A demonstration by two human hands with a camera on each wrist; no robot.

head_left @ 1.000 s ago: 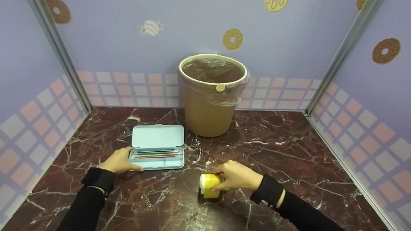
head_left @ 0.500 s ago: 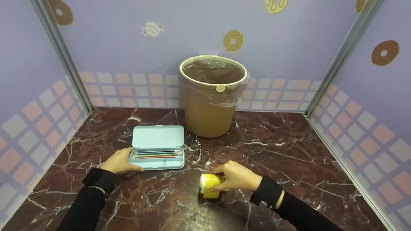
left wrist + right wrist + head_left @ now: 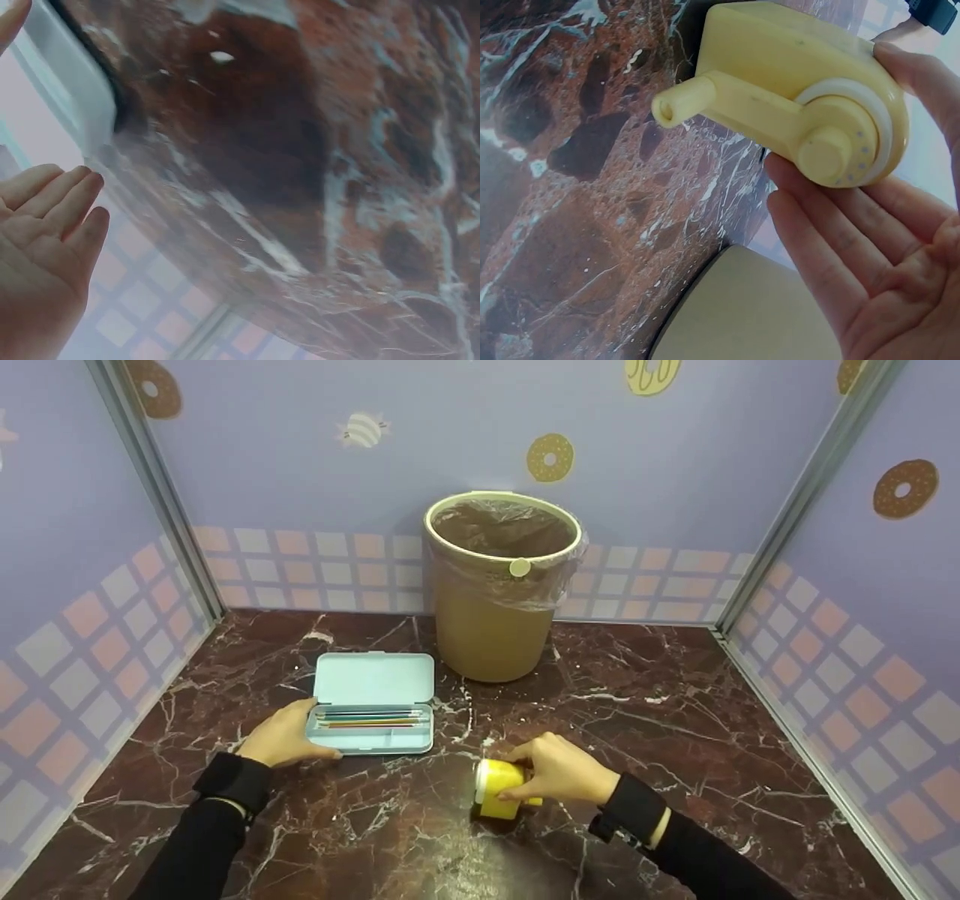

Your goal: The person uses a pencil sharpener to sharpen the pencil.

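A yellow hand-crank pencil sharpener (image 3: 501, 791) with a white end is gripped by my right hand (image 3: 566, 771), thumb on one side and fingers on the other. Its crank handle (image 3: 765, 120) faces the camera in the right wrist view. It is slightly tilted, at or just above the marble surface. My left hand (image 3: 283, 736) touches the left end of a light blue pencil case (image 3: 375, 679), its thumb along the front edge. In the left wrist view the fingers (image 3: 64, 199) look fairly straight. The case lies with its lid back, and several coloured pencils (image 3: 371, 718) lie in its rear compartment.
A tan bin (image 3: 495, 622) with a clear plastic liner stands against the back wall, behind and right of the case. Patterned walls with metal corner posts enclose the dark red marble tabletop (image 3: 645, 735) on the left, back and right.
My right hand has raised and tilted the sharpener slightly. The left hand stays at the pencil case. The whole head view has shifted a little.
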